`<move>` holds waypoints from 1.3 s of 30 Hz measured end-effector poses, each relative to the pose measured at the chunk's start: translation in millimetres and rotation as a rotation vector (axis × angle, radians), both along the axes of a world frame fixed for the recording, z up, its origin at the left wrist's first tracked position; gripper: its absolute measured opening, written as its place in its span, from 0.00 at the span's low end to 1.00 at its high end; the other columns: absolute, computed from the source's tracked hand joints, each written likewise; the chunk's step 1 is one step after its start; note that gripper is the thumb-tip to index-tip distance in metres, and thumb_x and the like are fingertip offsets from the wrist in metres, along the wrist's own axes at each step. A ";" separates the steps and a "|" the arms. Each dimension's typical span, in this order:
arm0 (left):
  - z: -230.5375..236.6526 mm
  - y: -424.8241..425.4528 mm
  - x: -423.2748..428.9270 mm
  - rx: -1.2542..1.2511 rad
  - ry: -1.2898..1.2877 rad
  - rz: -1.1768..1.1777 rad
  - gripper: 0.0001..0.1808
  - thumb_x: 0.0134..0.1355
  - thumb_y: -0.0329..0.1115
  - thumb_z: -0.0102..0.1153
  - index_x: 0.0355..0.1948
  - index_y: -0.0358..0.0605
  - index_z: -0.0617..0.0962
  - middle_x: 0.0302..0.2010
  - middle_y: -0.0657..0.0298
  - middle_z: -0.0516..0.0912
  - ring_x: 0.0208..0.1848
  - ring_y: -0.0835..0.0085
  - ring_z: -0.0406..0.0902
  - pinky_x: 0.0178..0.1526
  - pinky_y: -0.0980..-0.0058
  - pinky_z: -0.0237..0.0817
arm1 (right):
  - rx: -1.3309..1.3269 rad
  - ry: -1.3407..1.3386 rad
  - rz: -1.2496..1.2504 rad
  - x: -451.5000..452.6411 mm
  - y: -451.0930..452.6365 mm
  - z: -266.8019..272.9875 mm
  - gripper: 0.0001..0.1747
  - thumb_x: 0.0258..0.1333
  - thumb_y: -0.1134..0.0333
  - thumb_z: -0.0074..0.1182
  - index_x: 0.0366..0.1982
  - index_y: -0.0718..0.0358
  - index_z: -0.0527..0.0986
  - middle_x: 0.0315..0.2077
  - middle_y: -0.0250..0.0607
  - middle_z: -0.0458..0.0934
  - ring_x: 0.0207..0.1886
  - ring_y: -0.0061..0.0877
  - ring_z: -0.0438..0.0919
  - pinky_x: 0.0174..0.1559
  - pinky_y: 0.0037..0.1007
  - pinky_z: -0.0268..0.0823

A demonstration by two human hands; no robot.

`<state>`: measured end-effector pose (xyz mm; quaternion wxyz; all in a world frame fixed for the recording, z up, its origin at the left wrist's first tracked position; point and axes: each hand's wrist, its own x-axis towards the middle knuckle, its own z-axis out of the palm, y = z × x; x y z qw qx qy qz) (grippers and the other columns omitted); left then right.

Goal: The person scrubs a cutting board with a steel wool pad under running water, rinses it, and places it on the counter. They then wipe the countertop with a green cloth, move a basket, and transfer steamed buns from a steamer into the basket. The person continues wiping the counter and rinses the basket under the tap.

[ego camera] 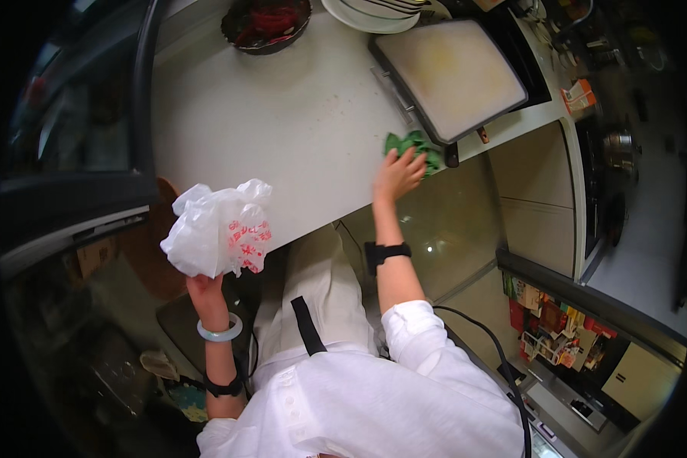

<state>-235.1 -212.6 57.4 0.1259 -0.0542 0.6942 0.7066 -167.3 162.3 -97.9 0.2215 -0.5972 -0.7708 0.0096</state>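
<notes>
My right hand (401, 174) presses on a crumpled green cloth (403, 142) at the front edge of the white countertop (252, 120). Just beyond the cloth lies a pale cutting board with a dark rim (452, 74); a black handle (451, 155) pokes out beside its near corner. On the left, my left hand (206, 286) holds a white plastic bag (212, 229) with red printing from below, by the counter's front edge. The bag hides most of my left fingers. Small crumbs (335, 106) dot the middle of the countertop.
A dark bowl (266, 26) with red contents stands at the back, near stacked white plates (372, 14). An orange packet (578, 96) lies past the cutting board. At the left is a dark-framed appliance (80, 194). A black cable (492, 332) runs down beside my right sleeve.
</notes>
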 end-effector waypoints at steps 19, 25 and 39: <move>0.0 27.7 -5.8 0.065 -0.054 -0.050 0.25 0.59 0.20 0.55 0.59 0.36 0.67 0.59 0.59 0.73 0.61 0.69 0.69 0.64 0.70 0.56 | -0.258 -0.184 0.072 -28.7 -0.7 29.9 0.34 0.64 0.53 0.44 0.65 0.64 0.57 0.67 0.55 0.53 0.69 0.52 0.51 0.65 0.54 0.47; 1.8 31.3 -10.1 0.067 -0.065 -0.018 0.27 0.58 0.19 0.55 0.59 0.36 0.67 0.60 0.59 0.72 0.62 0.69 0.68 0.65 0.69 0.55 | -0.320 -0.094 0.134 -138.8 2.7 18.4 0.40 0.65 0.48 0.40 0.68 0.67 0.50 0.69 0.56 0.48 0.71 0.53 0.45 0.67 0.57 0.40; 9.9 33.3 -24.7 0.031 -0.089 -0.064 0.26 0.59 0.20 0.54 0.60 0.36 0.67 0.59 0.60 0.72 0.62 0.70 0.67 0.64 0.70 0.56 | -0.179 0.115 0.647 -168.5 -13.2 45.6 0.22 0.56 0.75 0.51 0.54 0.58 0.73 0.57 0.40 0.72 0.56 0.39 0.68 0.57 0.41 0.61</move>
